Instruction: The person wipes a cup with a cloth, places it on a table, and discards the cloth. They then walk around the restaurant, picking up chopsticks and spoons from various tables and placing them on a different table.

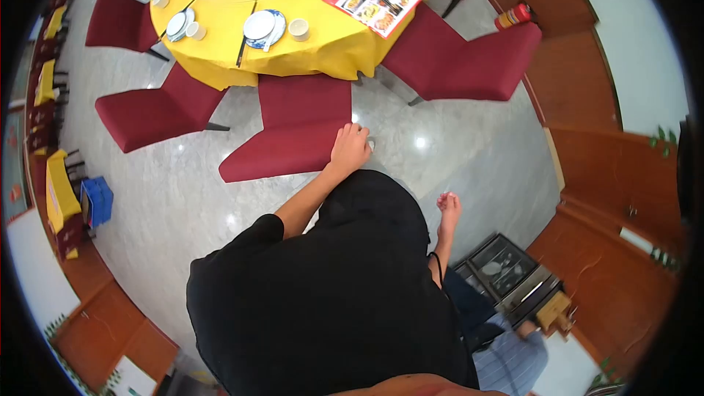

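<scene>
My left hand is at the right side of the red chair in front of me, its fingers curled round the edge of the chair's back. A small pale spot shows by the fingertips, too small to name. The chair's seat reaches under the yellow tablecloth. Off to my right side hangs my right hand, its fingers curled in with nothing visible in them. A dark cord loops near that wrist.
Bowls on plates, chopsticks and cups are set on the round table, along with a red menu sheet. More red chairs surround it. A person in a striped shirt is behind right, near a tray of dishes. A blue crate stands left.
</scene>
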`<state>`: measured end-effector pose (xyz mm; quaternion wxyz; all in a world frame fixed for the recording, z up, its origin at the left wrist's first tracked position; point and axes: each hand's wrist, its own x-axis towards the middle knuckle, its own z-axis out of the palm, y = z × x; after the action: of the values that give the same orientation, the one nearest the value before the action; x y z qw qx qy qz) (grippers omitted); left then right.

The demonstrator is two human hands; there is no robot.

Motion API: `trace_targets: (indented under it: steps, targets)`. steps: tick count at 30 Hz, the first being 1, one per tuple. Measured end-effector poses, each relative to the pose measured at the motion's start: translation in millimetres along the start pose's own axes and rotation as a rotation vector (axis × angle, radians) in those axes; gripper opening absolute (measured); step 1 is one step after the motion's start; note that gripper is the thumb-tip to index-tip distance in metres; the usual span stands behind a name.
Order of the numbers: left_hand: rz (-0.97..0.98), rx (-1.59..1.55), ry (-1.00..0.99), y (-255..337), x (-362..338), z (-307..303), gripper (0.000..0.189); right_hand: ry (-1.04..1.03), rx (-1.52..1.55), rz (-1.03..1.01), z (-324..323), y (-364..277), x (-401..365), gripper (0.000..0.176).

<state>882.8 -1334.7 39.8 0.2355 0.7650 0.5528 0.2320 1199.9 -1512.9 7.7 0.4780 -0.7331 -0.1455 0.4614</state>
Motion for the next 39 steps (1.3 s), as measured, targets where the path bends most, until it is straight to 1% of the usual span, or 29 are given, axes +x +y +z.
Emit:
trace_targets:
  steps: [1, 2, 4, 5, 6, 8, 11, 12, 15, 17, 19, 21, 23, 24, 25, 26, 29, 31, 32, 33, 35, 36, 37, 39]
  targets:
    - [-0.09, 0.057, -0.044, -5, 7, 3, 0.02, -0.037, -0.099, -0.028, 9, -33, 15, 0.024]
    - [-0.137, 0.013, -0.062, -7, 9, 6, 0.018, -0.071, -0.189, -0.067, 18, -63, 25, 0.028]
    - [-0.158, 0.032, -0.041, -5, 11, 5, 0.017, -0.148, -0.227, -0.144, 37, -111, 52, 0.03]
    - [-0.171, 0.041, -0.035, -3, 9, 4, 0.016, -0.187, -0.244, -0.178, 46, -125, 66, 0.031]
    - [-0.209, 0.043, -0.018, -1, 12, 3, 0.016, -0.251, -0.27, -0.17, 49, -137, 88, 0.036]
    - [-0.277, 0.05, 0.009, 8, 15, 0, 0.015, -0.351, -0.323, -0.204, 68, -170, 117, 0.035]
    - [-0.395, 0.105, 0.123, 18, 25, 5, 0.013, -0.498, -0.34, -0.236, 96, -206, 170, 0.031]
    - [-0.422, 0.14, 0.147, 16, 27, 9, 0.015, -0.55, -0.339, -0.254, 105, -215, 189, 0.03]
    - [-0.663, 0.121, 0.171, 21, 48, 9, 0.021, -0.683, -0.434, -0.346, 138, -253, 257, 0.022]
    - [-0.718, -0.084, 0.378, -2, 70, 23, 0.03, -0.749, -0.512, -0.411, 172, -269, 302, 0.018]
    - [-0.77, -0.138, 0.39, -31, 112, 12, 0.045, -0.806, -0.466, -0.443, 215, -297, 331, 0.014]
    - [-0.842, 0.077, 0.358, -59, 161, -4, 0.06, -0.8, -0.605, -0.504, 261, -325, 358, 0.015]
    - [-0.932, 0.141, 0.345, -94, 212, -21, 0.074, -0.837, -0.616, -0.548, 310, -339, 410, 0.017]
    - [-0.936, 0.169, 0.357, -114, 232, -25, 0.079, -0.798, -0.668, -0.705, 338, -341, 445, 0.019]
    - [-0.941, 0.196, 0.363, -134, 248, -28, 0.084, -0.754, -0.721, -0.857, 362, -352, 452, 0.022]
    - [-0.974, 0.234, 0.377, -156, 263, -27, 0.088, -0.673, -0.79, -0.834, 382, -365, 461, 0.028]
    - [-1.011, 0.241, 0.35, -188, 305, -36, 0.088, -0.562, -0.854, -0.974, 448, -376, 511, 0.04]
    - [-1.078, 0.277, 0.263, -197, 325, -41, 0.085, -0.479, -0.956, -0.963, 482, -382, 536, 0.053]
    - [-1.121, 0.27, 0.278, -206, 331, -41, 0.083, -0.507, -0.942, -0.82, 500, -387, 543, 0.062]
    - [-1.171, 0.269, 0.293, -216, 336, -40, 0.081, -0.448, -0.994, -0.841, 515, -392, 547, 0.064]
    - [-1.127, 0.299, 0.364, -230, 336, -32, 0.075, -0.356, -1.093, -0.878, 549, -396, 556, 0.069]
    - [-1.112, 0.324, 0.401, -240, 334, -33, 0.072, -0.328, -1.108, -0.928, 563, -394, 564, 0.077]
    - [-1.122, 0.298, 0.405, -244, 336, -38, 0.069, -0.311, -1.13, -0.958, 574, -392, 570, 0.083]
    - [-1.168, 0.251, 0.41, -242, 341, -43, 0.064, -0.321, -1.197, -1.045, 593, -393, 576, 0.087]
